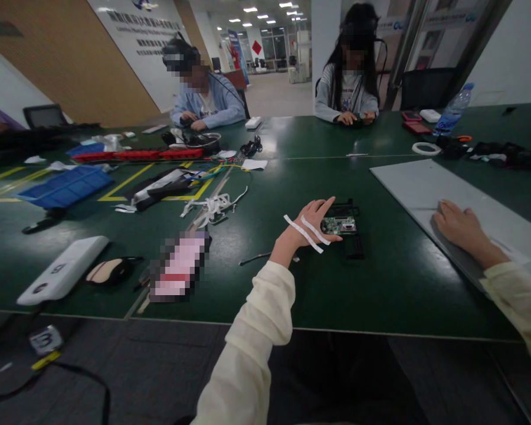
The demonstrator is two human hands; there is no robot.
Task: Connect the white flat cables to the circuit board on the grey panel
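Note:
My left hand point(308, 223) is over the table at centre, with two white strips across its back. Its thumb and index finger reach around the left part of a green circuit board point(343, 225), which lies on a black plastic frame point(354, 248). The other fingertips are hidden. To the right, my right hand point(462, 230) rests closed on a large grey panel point(418, 189). A thin dark line runs left from its fingers; I cannot tell what it is. A short dark cable point(254, 257) lies left of the circuit board.
Left of my arm lie a pink phone-like item point(179, 268), a computer mouse point(110, 270), a white power bank point(64, 268) and white strips point(215, 206). Farther back are a blue tray point(66, 186), a tape roll point(426, 148) and a water bottle point(455, 110). Two people sit opposite.

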